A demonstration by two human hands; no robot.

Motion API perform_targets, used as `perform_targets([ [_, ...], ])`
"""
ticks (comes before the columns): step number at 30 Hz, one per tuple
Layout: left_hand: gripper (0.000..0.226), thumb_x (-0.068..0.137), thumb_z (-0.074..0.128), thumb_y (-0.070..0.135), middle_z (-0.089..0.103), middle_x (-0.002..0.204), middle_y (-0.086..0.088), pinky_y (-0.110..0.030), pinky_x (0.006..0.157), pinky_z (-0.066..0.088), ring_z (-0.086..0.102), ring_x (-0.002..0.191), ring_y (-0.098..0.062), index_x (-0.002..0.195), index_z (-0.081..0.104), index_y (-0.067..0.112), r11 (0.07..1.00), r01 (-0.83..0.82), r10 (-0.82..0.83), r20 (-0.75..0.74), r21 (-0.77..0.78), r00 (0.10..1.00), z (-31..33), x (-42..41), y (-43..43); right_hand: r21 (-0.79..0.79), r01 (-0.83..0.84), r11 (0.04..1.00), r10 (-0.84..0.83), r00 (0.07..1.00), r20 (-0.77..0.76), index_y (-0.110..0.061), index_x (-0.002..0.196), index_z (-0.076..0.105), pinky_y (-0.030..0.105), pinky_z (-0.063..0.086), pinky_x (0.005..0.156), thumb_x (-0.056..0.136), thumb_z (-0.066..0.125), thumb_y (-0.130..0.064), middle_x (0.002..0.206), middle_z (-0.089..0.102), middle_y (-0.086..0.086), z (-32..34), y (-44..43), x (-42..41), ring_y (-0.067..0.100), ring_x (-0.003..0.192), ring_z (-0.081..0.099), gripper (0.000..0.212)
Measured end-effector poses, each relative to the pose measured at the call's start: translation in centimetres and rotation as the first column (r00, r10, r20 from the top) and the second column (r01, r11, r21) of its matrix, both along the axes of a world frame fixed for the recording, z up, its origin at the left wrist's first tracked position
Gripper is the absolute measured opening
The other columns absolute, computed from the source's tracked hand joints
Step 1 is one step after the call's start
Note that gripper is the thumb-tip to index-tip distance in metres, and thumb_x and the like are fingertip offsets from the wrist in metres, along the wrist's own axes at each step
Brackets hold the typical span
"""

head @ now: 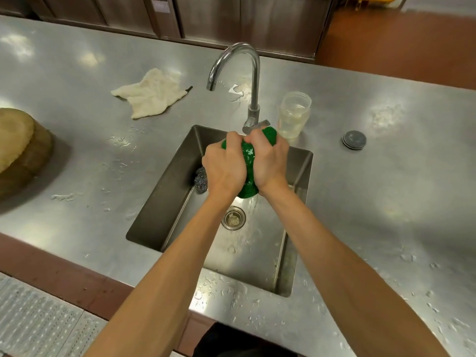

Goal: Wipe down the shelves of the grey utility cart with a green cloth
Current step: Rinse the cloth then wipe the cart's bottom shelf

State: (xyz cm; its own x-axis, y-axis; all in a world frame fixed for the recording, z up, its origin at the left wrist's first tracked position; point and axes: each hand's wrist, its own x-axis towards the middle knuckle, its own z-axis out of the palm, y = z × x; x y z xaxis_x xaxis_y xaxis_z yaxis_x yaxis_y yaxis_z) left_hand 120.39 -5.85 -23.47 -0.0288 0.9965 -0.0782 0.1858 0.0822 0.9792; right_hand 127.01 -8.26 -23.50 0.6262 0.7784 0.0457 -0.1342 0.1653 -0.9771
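Gripped between left hand (225,168) and right hand (269,161), green cloth (248,157) bulges.

A commercial kitchen: a long steel worktop (386,176) with a sunken sink (257,253) and gooseneck tap (253,81), steel cabinets (206,16) behind, a thick wooden block (23,148), red floor (399,42).

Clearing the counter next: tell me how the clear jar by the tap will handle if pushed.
The clear jar looks like thin plastic, so it is probably light. Standing tall and apparently lidless on the wet counter, it may slide or tip rather than hold its place.
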Motion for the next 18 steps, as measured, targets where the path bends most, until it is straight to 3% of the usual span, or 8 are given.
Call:
perform_targets([
  [3, 0.041, 0.082, 0.046, 0.041, 0.05, 0.043, 0.008, -0.03, 0.051, 0.038, 0.046, 0.043, -0.003, 0.054, 0.055, 0.012, 1.0, -0.003, 0.004, 0.003, -0.006, 1.0, 0.0, 0.3, 0.0, -0.022, 0.001, 1.0, 0.001, 0.999, 0.049, -0.023, 0.049, 0.044, 0.027, 0.037, 0.05, 0.071, 0.06, -0.019, 0.049, 0.043, -0.008, 0.1, 0.0, 0.3, 0.01, 0.051, 0.043, 0.027],
  [5, 0.044, 0.083, 0.046, 0.045, 0.057, 0.049, 0.007, -0.031, 0.055, 0.042, 0.052, 0.047, -0.002, 0.062, 0.061, 0.01, 1.0, 0.005, -0.005, -0.011, -0.007, 1.0, 0.0, 0.3, -0.1, -0.039, 0.008, 0.999, -0.006, 0.998, 0.061, -0.017, 0.058, 0.052, 0.025, 0.043, 0.053, 0.074, 0.064, -0.026, 0.054, 0.051, -0.007, -0.1, -0.3, 0.4, 0.009, 0.054, 0.051, 0.022],
  [8, 0.045, 0.084, 0.047, 0.059, 0.072, 0.075, 0.007, -0.032, 0.07, 0.055, 0.068, 0.072, -0.004, 0.08, 0.071, 0.021, 0.994, 0.033, -0.025, 0.074, -0.107, 0.997, 0.1, -0.2, -0.2, -0.149, -0.095, 0.984, 0.103, 0.993, 0.05, -0.022, 0.086, 0.066, 0.027, 0.056, 0.072, 0.076, 0.071, -0.051, 0.086, 0.069, -0.004, -0.3, -1.0, 0.5, 0.009, 0.081, 0.068, 0.032],
  [11, 0.045, 0.087, 0.047, 0.063, 0.073, 0.098, 0.001, -0.041, 0.083, 0.059, 0.071, 0.09, -0.016, 0.1, 0.069, 0.026, 0.956, 0.085, -0.029, 0.198, -0.282, 0.98, 0.0, -1.2, -0.2, -0.229, -0.221, 0.948, 0.241, 0.969, 0.061, -0.034, 0.113, 0.06, 0.023, 0.057, 0.08, 0.068, 0.075, -0.064, 0.112, 0.064, -0.011, -0.4, -2.3, 1.4, 0.002, 0.099, 0.065, 0.056],
  [13, 0.042, 0.091, 0.047, 0.061, 0.071, 0.105, -0.001, -0.043, 0.085, 0.059, 0.07, 0.095, -0.019, 0.108, 0.064, 0.027, 0.94, 0.088, -0.007, 0.24, -0.33, 0.971, -0.2, -1.6, -0.3, -0.315, -0.301, 0.9, 0.326, 0.945, 0.03, -0.032, 0.135, 0.044, 0.019, 0.056, 0.08, 0.065, 0.08, -0.062, 0.12, 0.056, -0.02, -0.7, -3.5, 2.1, -0.003, 0.104, 0.061, 0.085],
  [14, 0.041, 0.092, 0.048, 0.061, 0.07, 0.106, -0.001, -0.042, 0.083, 0.059, 0.07, 0.095, -0.019, 0.11, 0.061, 0.026, 0.941, 0.084, -0.002, 0.244, -0.328, 0.97, -0.2, -1.7, -0.5, -0.346, -0.337, 0.876, 0.358, 0.934, -0.005, -0.031, 0.139, 0.04, 0.019, 0.057, 0.079, 0.066, 0.082, -0.057, 0.121, 0.055, -0.021, -1.0, -4.1, 2.5, -0.004, 0.102, 0.062, 0.089],
  [18, 0.052, 0.091, 0.057, 0.057, 0.069, 0.111, -0.003, -0.039, 0.081, 0.061, 0.071, 0.097, -0.017, 0.123, 0.057, 0.016, 0.955, 0.141, -0.084, 0.22, -0.26, 0.972, -0.8, -1.8, -1.9, -0.358, -0.432, 0.828, 0.402, 0.902, -0.158, -0.018, 0.136, 0.048, 0.034, 0.061, 0.071, 0.076, 0.083, -0.034, 0.122, 0.065, 0.0, -2.0, -6.2, 3.7, 0.014, 0.095, 0.072, 0.071],
])
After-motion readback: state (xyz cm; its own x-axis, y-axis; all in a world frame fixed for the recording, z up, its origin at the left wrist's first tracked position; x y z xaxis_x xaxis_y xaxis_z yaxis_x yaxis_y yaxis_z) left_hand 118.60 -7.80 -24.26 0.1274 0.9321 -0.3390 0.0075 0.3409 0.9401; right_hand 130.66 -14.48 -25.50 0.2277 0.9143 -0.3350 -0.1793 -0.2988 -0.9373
